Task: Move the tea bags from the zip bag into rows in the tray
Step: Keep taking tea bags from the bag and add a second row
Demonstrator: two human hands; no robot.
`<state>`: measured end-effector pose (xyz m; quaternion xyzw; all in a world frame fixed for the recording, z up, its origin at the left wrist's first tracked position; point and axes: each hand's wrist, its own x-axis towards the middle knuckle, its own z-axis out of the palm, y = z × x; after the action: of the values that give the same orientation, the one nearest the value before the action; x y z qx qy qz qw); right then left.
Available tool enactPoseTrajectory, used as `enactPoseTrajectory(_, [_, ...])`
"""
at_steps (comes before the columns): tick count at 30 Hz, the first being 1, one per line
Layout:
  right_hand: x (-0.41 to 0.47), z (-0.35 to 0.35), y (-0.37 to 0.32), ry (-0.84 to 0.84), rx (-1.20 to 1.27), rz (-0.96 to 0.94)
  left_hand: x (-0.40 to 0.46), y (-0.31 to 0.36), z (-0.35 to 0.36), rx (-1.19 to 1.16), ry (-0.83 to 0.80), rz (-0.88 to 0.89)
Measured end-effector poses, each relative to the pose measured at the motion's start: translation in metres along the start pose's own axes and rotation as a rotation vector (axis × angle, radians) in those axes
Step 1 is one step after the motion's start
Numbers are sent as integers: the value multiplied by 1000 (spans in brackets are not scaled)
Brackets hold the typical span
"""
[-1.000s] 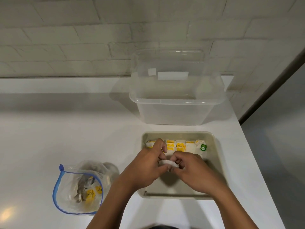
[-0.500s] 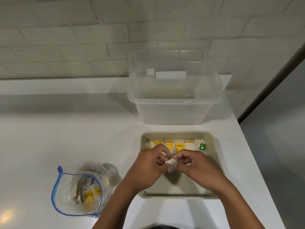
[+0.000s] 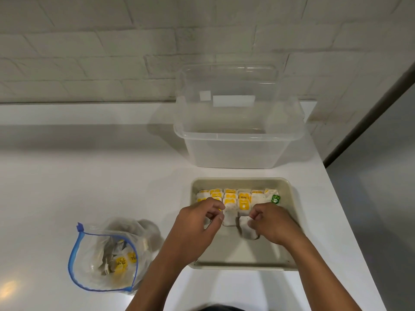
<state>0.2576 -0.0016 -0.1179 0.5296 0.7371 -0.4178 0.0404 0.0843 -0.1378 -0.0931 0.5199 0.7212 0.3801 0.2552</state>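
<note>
A beige tray [image 3: 238,266] sits on the white counter, with rows of yellow-tagged tea bags [image 3: 243,198] packed along its far end. My left hand [image 3: 195,227] has curled fingers, and its thumb and fingertips pinch a white tea bag [image 3: 229,217] standing just in front of the rows. My right hand [image 3: 272,224] pinches a second white tea bag [image 3: 246,228] low over the tray floor, slightly nearer to me. The open zip bag [image 3: 98,259] with a blue rim lies to the left of the tray and holds several more tea bags.
A large clear plastic tub [image 3: 238,142] stands just behind the tray against the brick wall. The counter's right edge [image 3: 336,198] runs close beside the tray. White counter surface [image 3: 89,176] stretches to the left.
My hands, joined around one white bundle above the tray, have parted. Each now holds its own tea bag, lowered toward the tray floor in front of the rows.
</note>
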Motion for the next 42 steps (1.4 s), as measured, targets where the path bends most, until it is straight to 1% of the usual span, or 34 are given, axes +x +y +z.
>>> enactPoseTrajectory(2, [8, 3, -2, 17, 28, 11, -2, 0, -1, -24, 13, -8])
enactPoseTrajectory(7, [23, 13, -3, 156, 68, 11, -3, -2, -2, -53, -1, -19])
enactPoseTrajectory(12, [30, 21, 0, 233, 127, 17, -1, -1, -4, -49, -3, -15])
enactPoseTrajectory(19, [26, 20, 0, 228, 133, 32, -2, -2, -4, -48, -8, -5])
enactPoseTrajectory(26, [8, 11, 1, 362, -132, -29, -2, -2, -4, -53, -3, -5])
enactPoseTrajectory(28, [4, 11, -1, 326, -161, -9, -2, -2, -4, -56, -2, -8])
enactPoseTrajectory(31, [3, 16, -2, 243, -120, 23, -1, -1, -4, -57, -5, -5])
enactPoseTrajectory(34, [1, 22, -3, 194, -101, 35, -2, -2, -4, -57, -13, -8])
enactPoseTrajectory(37, [2, 25, -1, 187, -97, 29, -2, -2, -4, -55, -17, -14])
enactPoseTrajectory(42, [1, 25, -2, 195, -160, -3, -2, 0, -5, -51, -21, -17])
